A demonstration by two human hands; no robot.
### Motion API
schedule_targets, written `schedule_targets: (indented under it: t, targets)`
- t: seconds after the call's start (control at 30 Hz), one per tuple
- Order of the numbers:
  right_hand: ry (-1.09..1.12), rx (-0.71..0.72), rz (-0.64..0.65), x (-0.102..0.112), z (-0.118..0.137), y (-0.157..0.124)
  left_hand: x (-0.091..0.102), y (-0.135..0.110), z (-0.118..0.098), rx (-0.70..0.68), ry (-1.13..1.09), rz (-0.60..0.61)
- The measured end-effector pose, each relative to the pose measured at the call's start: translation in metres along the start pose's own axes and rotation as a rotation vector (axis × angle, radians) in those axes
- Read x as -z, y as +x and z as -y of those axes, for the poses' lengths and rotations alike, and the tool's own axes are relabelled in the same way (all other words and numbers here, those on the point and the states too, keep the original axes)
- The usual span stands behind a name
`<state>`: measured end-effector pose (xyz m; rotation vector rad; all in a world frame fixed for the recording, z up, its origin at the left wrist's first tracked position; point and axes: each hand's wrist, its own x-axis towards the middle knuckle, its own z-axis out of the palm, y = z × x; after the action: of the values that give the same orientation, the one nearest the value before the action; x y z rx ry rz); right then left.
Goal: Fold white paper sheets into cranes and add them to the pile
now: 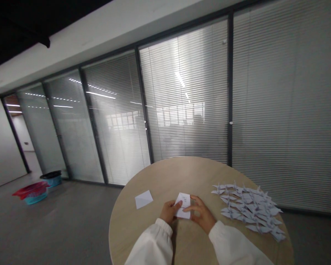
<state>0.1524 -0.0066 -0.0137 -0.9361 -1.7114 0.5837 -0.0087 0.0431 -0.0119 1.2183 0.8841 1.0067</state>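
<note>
A small white piece of paper (185, 198) with dark handwriting is held up over the round table, both hands on it. My left hand (169, 211) is closed on its left edge, the thumb lying across the front. At the right edge my right hand (200, 212) grips the same paper, with one finger near the top corner and another across the lower front; its remaining fingers are partly hidden. To the left lies a white paper square (143, 199) with a crease line. Several rows of folded white paper cranes (248, 208) cover the table's right side.
The round wooden table (127, 228) has its curved edge close to a glass partition with blinds (187, 125). On the floor at left stand a blue bin with a red liner (33, 193) and another with a black liner (52, 178).
</note>
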Motion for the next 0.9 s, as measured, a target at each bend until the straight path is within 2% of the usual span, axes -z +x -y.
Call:
schedule_targets:
  t: [0.23,0.4,0.6,0.9]
  targets:
    - [0.067,-0.061,0.009,0.003,0.006,0.002,0.001,-0.001,-0.002,-0.043,0.076,0.007]
    - [0.09,-0.104,-0.057,0.003,0.003,0.005,-0.004,-0.005,-0.006,-0.033,0.08,0.085]
    - [0.181,-0.25,-0.092,0.005,0.0,0.006,-0.012,-0.013,-0.01,-0.003,0.034,0.198]
    - [0.068,-0.335,-0.161,0.005,0.002,0.005,-0.018,-0.019,-0.007,0.016,0.0,0.252]
